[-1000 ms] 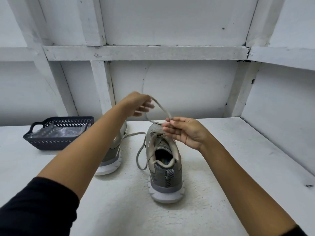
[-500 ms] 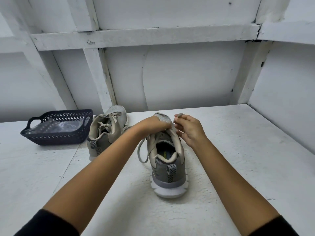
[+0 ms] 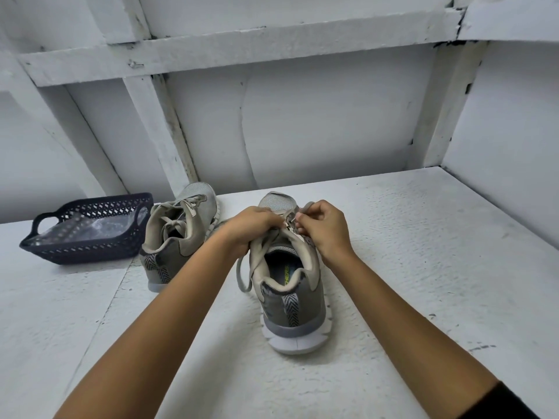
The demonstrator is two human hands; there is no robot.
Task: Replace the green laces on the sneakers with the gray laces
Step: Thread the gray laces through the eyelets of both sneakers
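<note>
A grey sneaker (image 3: 290, 300) stands in the middle of the white surface, heel toward me. My left hand (image 3: 248, 226) grips its upper at the eyelets on the left side. My right hand (image 3: 322, 229) pinches the tip of a gray lace (image 3: 305, 207) at the eyelets on the right. A loop of the same lace (image 3: 242, 276) hangs down the shoe's left side. The second sneaker (image 3: 178, 234) stands to the left, laced with a gray lace. No green lace is visible.
A dark perforated basket (image 3: 87, 228) with clear plastic inside sits at the far left. A white framed wall rises behind the shoes, and a white side wall (image 3: 499, 140) closes the right. The textured white surface (image 3: 408, 252) spreads to the right.
My left hand came down from holding the lace up high to the shoe's eyelets. My right hand shifted onto the lace tip. The camera tilted down and drew closer.
</note>
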